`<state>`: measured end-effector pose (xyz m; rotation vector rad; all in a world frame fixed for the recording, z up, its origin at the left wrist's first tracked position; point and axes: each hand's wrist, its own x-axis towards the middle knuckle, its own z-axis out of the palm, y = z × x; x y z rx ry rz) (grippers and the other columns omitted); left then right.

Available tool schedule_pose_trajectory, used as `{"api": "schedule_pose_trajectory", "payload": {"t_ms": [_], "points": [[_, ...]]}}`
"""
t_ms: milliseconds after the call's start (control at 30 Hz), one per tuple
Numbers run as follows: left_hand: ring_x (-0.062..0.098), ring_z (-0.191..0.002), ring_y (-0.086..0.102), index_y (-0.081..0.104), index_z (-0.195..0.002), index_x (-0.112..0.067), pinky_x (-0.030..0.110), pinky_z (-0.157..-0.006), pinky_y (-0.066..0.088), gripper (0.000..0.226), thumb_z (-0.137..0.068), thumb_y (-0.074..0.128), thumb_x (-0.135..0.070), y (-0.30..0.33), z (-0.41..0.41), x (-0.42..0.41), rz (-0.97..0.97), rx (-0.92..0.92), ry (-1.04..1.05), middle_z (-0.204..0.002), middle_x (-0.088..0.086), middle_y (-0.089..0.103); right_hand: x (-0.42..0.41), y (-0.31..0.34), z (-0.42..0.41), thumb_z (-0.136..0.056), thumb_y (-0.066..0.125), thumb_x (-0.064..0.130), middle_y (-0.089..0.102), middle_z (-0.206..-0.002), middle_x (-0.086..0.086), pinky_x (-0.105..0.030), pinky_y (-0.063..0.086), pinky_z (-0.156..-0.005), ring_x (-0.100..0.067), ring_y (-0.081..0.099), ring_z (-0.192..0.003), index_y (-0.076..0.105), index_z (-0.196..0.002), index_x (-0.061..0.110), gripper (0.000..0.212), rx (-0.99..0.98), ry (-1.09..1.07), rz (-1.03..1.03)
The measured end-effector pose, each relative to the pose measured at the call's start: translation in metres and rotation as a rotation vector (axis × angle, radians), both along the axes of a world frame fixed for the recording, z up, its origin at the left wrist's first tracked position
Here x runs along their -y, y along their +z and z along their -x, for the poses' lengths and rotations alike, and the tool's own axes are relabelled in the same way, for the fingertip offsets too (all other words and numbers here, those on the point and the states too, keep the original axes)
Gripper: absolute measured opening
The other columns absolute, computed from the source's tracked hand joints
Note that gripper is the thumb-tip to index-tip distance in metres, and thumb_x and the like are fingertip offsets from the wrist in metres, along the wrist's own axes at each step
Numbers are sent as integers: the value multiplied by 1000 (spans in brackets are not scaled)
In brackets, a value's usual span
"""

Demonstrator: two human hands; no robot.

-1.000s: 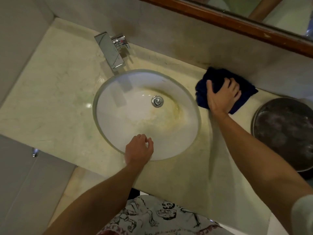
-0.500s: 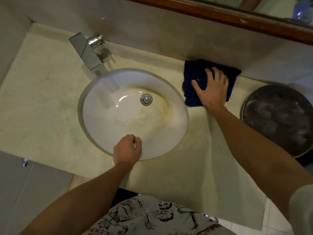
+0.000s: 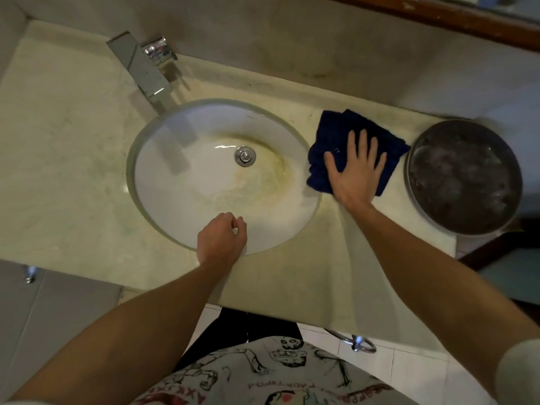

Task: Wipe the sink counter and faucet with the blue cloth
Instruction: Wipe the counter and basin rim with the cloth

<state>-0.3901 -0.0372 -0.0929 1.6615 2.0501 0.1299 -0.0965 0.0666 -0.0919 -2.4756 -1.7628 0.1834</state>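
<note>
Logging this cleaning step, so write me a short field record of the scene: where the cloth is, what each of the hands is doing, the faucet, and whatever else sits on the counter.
cloth: blue cloth lies crumpled on the counter, between the sink basin and a round metal pan
right hand: right hand presses flat on the cloth, fingers spread
left hand: left hand rests at the near rim of the basin, fingers loosely curled, holding nothing
faucet: faucet stands behind the basin, untouched
basin: yellowish stain around the drain
</note>
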Motion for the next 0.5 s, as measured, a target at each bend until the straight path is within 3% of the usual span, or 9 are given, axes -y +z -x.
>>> {"api": "schedule_pose_trajectory", "payload": {"t_ms": [233,500], "points": [[27,-62,56,50,-67,-16,37,-64,49,40,-101,39,-35,2,0,2,-22,45,-4,-66,2,53,97,1,13,-101,30,68,20,-170,-2,-50,10,-127,-27,16,-156,22,-162,25,75,36,97,24],[31,-68,59,59,-75,-10,42,-71,53,47,-101,32,-38,3,3,5,-31,5,-36,-71,7,59,171,4,-24,-101,33,68,21,-169,0,-48,9,-127,-25,17,-156,22,-162,26,75,6,93,44]]}}
